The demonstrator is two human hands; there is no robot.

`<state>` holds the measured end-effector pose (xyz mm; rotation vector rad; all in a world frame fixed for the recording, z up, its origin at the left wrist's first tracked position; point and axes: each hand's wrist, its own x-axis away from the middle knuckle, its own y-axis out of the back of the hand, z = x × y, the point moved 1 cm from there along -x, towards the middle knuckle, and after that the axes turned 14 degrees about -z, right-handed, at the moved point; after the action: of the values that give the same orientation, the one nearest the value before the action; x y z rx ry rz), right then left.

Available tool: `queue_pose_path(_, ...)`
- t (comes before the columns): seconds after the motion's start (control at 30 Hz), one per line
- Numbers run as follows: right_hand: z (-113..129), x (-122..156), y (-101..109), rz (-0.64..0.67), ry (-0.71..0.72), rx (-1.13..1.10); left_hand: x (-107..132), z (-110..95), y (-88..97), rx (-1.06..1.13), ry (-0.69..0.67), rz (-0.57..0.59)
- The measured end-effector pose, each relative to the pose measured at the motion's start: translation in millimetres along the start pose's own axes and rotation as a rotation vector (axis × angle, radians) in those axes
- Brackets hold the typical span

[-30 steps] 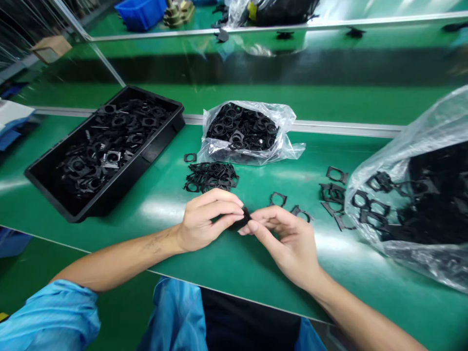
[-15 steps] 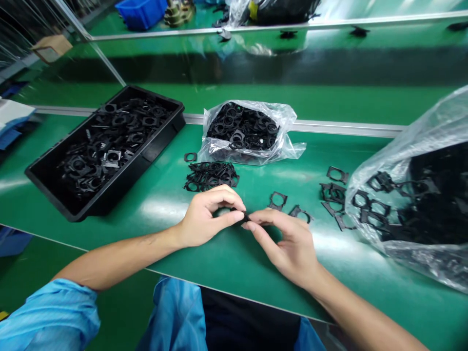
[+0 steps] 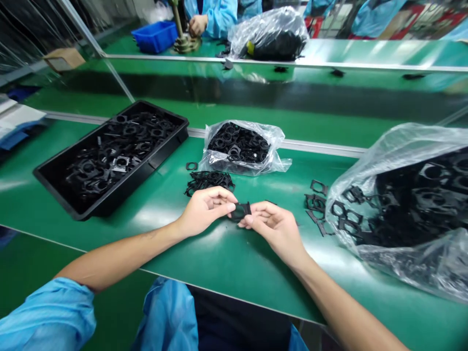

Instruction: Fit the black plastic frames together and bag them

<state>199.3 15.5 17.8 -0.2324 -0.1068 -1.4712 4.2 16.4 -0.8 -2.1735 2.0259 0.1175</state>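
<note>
Between my two hands is a small black plastic frame (image 3: 240, 211) with a round opening, held above the green table. My left hand (image 3: 204, 209) pinches its left edge between thumb and fingers. At its right edge, my right hand (image 3: 276, 225) grips it with thumb and fingertips. Just beyond my left hand lies a pile of thin black parts (image 3: 209, 182), with one single black frame (image 3: 191, 166) behind it. Several loose black frames (image 3: 316, 202) rest to the right of my right hand. Other pieces are partly hidden behind that hand.
A black bin (image 3: 157, 165) full of black parts stands at left. An open clear bag (image 3: 280, 163) of black rings sits at the back, a larger bag (image 3: 398, 253) of frames at right. Across the divider, a co-worker's hand (image 3: 198, 24) is near a blue bin (image 3: 155, 36).
The black frame has turned from edge-on to show its flat face and round opening. Both hands still hold it. My view has tilted up, bringing co-workers into sight.
</note>
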Motion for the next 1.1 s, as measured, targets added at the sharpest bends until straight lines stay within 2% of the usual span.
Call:
queue_pose_path(0.13,2.1,0.1,1.8,0.018,-0.008,-0.03,-2.7,-1.2,-2.7,0.01,0.043,0.038)
queue_pose_path(0.27,4.8,-0.8,3.6,0.071,-0.076,-0.078,-6.4,-3.0,-2.3,-0.019,0.114,0.152)
queue_pose_path(0.33,4.8,-2.8,3.4,0.112,-0.144,-0.12,-6.4,-7.2,0.2,-0.06,0.096,0.202)
queue_pose_path(0.4,3.7,-5.1,3.2,0.134,-0.219,-0.186,-4.1,-14.6,3.6,-0.16,-0.056,0.185)
queue_pose_path(0.5,2.2,-6.6,3.8,0.13,-0.29,-0.27,2.4,-28.0,7.4,-0.427,-0.465,0.127)
queue_pose_path(0.6,1.7,-4.7,4.2,0.134,-0.303,-0.284,6.3,-35.7,7.6,-0.607,-0.803,0.159)
queue_pose_path(0.67,1.8,-2.7,3.3,0.148,-0.28,-0.264,6.1,-37.2,6.6,-0.629,-0.952,0.163)
queue_pose_path(0.73,2.2,-1.6,2.3,0.141,-0.223,-0.235,5.3,-37.6,5.7,-0.605,-1.016,0.126)
queue_pose_path(0.8,3.7,-2.4,3.3,0.113,-0.127,-0.176,6.2,-38.3,5.5,-0.582,-0.994,0.068)
queue_pose_path(0.93,14.5,-9.6,15.9,0.056,0.199,0.149,13.0,-43.9,12.0,-0.594,-0.913,-0.031)
queue_pose_path(1.03,28.4,-17.1,31.8,0.037,0.511,0.575,8.7,-56.8,34.1,-0.66,-0.899,-0.092)
queue_pose_path(1.1,36.6,-22.5,43.0,-0.039,0.628,0.819,-6.1,-70.7,62.9,-0.764,-0.878,-0.193)
